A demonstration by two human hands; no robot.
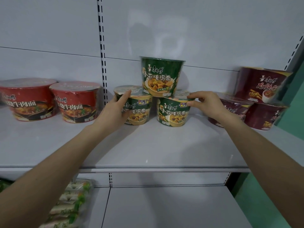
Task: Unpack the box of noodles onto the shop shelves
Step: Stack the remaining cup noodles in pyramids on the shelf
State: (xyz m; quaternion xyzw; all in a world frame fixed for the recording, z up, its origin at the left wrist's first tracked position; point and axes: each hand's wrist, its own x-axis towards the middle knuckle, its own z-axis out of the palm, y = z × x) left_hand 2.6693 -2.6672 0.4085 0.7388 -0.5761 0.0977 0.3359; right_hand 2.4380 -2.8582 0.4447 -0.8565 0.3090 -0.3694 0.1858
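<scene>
Three green noodle bowls stand in a small pyramid at the back of the white shelf (148,145). The top green bowl (162,76) rests on the two below. My left hand (115,111) grips the left green bowl (138,111) round its left side, thumb up at the rim. My right hand (205,102) holds the right green bowl (172,112) at its right rim with the fingertips. No box is in view.
Two red noodle bowls (28,101) (77,102) stand at the left of the shelf. Three dark red bowls are stacked at the right, the top one (261,84) tilted. Wrapped packets (70,204) lie on the lower shelf at the left. A green wall borders the right.
</scene>
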